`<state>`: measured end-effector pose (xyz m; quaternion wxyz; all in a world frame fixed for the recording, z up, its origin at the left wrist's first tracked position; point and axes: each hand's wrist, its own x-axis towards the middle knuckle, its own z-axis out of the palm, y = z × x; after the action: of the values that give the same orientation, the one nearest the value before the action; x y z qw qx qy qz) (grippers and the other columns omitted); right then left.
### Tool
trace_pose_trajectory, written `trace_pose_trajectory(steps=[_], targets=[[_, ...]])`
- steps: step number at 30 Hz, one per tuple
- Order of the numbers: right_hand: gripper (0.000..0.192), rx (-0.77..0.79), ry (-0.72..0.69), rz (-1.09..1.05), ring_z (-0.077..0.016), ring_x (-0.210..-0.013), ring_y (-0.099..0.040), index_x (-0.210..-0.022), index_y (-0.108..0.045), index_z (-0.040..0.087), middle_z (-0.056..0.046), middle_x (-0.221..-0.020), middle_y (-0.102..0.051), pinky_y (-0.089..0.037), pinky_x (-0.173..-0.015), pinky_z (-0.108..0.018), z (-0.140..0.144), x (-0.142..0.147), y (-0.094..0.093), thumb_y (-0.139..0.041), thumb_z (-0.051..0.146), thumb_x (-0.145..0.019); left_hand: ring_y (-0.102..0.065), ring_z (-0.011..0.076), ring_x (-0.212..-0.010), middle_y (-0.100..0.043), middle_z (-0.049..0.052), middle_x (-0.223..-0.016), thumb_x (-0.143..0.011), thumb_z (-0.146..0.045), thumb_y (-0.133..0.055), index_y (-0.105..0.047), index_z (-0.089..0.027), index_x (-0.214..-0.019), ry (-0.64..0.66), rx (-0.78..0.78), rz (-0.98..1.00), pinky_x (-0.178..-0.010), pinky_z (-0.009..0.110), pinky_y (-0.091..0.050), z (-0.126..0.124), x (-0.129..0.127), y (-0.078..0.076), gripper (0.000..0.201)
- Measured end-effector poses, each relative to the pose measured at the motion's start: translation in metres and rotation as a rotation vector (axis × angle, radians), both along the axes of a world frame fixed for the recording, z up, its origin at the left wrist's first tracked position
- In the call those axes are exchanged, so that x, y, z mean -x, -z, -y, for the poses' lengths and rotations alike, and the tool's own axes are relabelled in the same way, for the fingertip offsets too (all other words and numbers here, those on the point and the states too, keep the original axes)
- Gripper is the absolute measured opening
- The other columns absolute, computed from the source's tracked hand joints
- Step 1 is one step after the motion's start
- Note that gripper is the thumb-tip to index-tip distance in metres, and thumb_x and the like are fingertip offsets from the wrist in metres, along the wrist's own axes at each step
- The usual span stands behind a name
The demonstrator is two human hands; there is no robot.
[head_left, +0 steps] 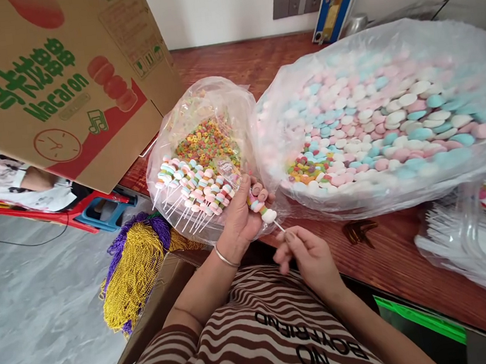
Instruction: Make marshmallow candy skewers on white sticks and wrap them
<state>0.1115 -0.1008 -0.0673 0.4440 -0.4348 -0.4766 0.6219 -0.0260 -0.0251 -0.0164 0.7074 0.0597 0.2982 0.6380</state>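
Head view: candy skewer (262,206) at near table edge, long axis slanting from far-left down to near-right. Left hand (240,215) fingers clamped on its candy-loaded upper part; right hand (308,256) just near-right, fingertips pinched on the bare stick end. Finished skewers (193,188) lie left, in a bag (198,102).

I'd call this a small home workshop for packing sweets: wooden table (394,258) by a plain wall with sockets (298,1), big plastic bags of bulk candy (390,116), printed macaron carton (57,81), heap of gold beads (132,272) over a grey floor (34,325).
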Motion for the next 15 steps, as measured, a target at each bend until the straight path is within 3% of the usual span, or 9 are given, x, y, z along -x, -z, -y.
trace_pose_trajectory(steps=[3, 5, 6, 9, 11, 13, 15], targets=[[0.032, -0.469, 0.097, 0.411, -0.0201, -0.060, -0.067, -0.092, -0.069, 0.022, -0.006, -0.068, -0.071, -0.061, -0.076, -0.039, -0.010, -0.002, 0.013, -0.056, 0.051, -0.098, -0.047, 0.0049, -0.053, -0.044, -0.008, -0.061, -0.083, -0.032, -0.083, -0.059, -0.017, -0.076, -0.014, 0.028, -0.075, -0.064, 0.021, -0.051, 0.003, -0.011, 0.003, 0.030], [0.032, -0.634, 0.125, 0.536, -0.0219, -0.063, -0.068, -0.091, -0.070, 0.022, -0.007, -0.066, -0.070, -0.060, -0.083, -0.042, -0.015, -0.006, 0.018, -0.052, 0.048, -0.100, -0.053, 0.0066, -0.056, -0.050, -0.007, -0.064, -0.079, -0.034, -0.086, -0.061, -0.016, -0.079, -0.008, 0.029, -0.098, -0.065, 0.022, -0.051, 0.004, -0.013, 0.005, 0.030], [0.031, -0.643, 0.125, 0.547, -0.0219, -0.063, -0.068, -0.092, -0.069, 0.022, -0.007, -0.068, -0.071, -0.060, -0.080, -0.041, -0.016, -0.008, 0.019, -0.050, 0.045, -0.101, -0.058, 0.0087, -0.061, -0.056, -0.004, -0.068, -0.079, -0.038, -0.086, -0.064, -0.016, -0.083, 0.001, 0.026, -0.100, -0.068, 0.024, -0.053, 0.004, -0.012, 0.005, 0.031], [0.029, -0.479, 0.080, 0.412, -0.0190, -0.061, -0.069, -0.096, -0.065, 0.024, -0.005, -0.074, -0.073, -0.058, -0.063, -0.032, -0.013, -0.015, 0.016, -0.045, 0.041, -0.105, -0.071, 0.0196, -0.091, -0.072, 0.006, -0.099, -0.081, -0.056, -0.078, -0.068, -0.018, -0.100, 0.013, -0.015, -0.092, -0.079, 0.031, -0.058, -0.001, 0.001, 0.003, 0.043], [0.029, -0.332, 0.045, 0.268, -0.0170, -0.057, -0.069, -0.099, -0.064, 0.024, -0.002, -0.074, -0.073, -0.056, -0.058, -0.029, -0.009, -0.018, 0.013, -0.045, 0.045, -0.106, -0.070, 0.0235, -0.107, -0.072, 0.009, -0.117, -0.087, -0.064, -0.068, -0.069, -0.020, -0.107, -0.008, -0.068, -0.085, -0.088, 0.035, -0.058, -0.008, 0.012, 0.002, 0.049], [0.033, -0.209, 0.000, 0.116, -0.0160, -0.055, -0.068, -0.098, -0.064, 0.023, -0.001, -0.071, -0.072, -0.055, -0.057, -0.028, -0.007, -0.018, 0.009, -0.049, 0.051, -0.104, -0.070, 0.0221, -0.109, -0.073, 0.008, -0.116, -0.093, -0.061, -0.062, -0.068, -0.021, -0.116, -0.039, -0.113, -0.059, -0.093, 0.036, -0.057, -0.016, 0.020, 0.001, 0.047], [0.036, -0.049, -0.065, -0.066, -0.0146, -0.051, -0.066, -0.097, -0.066, 0.020, -0.001, -0.068, -0.071, -0.053, -0.054, -0.027, -0.007, -0.015, 0.006, -0.055, 0.055, -0.100, -0.072, 0.0150, -0.089, -0.073, 0.002, -0.096, -0.097, -0.048, -0.062, -0.067, -0.023, -0.123, -0.041, -0.148, -0.004, -0.088, 0.031, -0.058, -0.021, 0.023, 0.001, 0.037]])
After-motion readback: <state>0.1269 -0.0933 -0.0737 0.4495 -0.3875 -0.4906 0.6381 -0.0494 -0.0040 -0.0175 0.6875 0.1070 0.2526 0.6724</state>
